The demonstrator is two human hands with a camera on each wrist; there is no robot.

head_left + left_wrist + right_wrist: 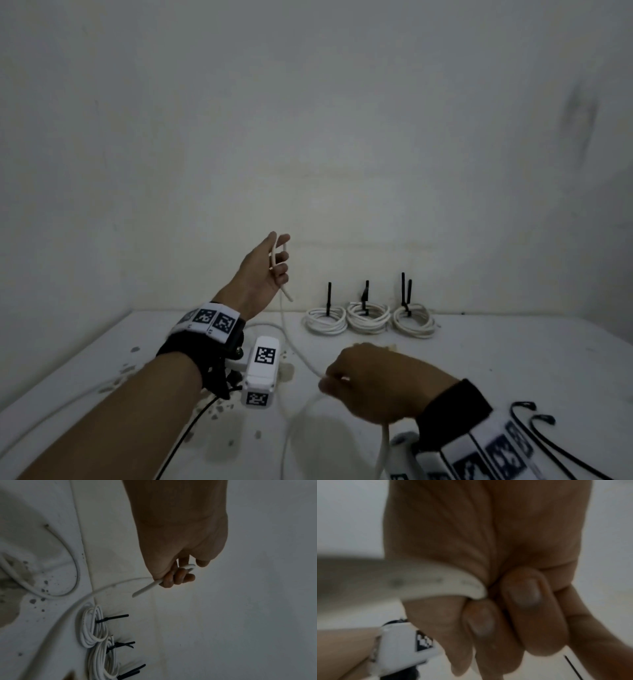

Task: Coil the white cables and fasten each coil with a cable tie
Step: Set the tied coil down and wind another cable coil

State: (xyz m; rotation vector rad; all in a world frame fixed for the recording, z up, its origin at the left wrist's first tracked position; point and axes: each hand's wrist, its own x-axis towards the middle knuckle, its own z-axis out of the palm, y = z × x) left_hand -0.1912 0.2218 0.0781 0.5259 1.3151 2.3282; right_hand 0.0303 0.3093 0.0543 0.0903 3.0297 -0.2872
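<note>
Working over a white table (513, 359), so the slack has somewhere to trail. Three finished coils (368, 317) sit parked at the back by the wall, black ties sticking up, out of the way. Loose white cable (301, 356) runs between both hands: left hand (262, 274) is raised, fingers curled round the end to anchor it; right hand (373, 383) is fisted on it lower down, probably feeding the first loop. Spare black ties (534, 425), I think, wait by the right wrist.

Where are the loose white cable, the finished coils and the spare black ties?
loose white cable (301, 356), head view, on its stretch between the hands.
finished coils (368, 318), head view, on the middle coil's loops.
spare black ties (544, 435), head view, on one strap by the right wrist.
</note>
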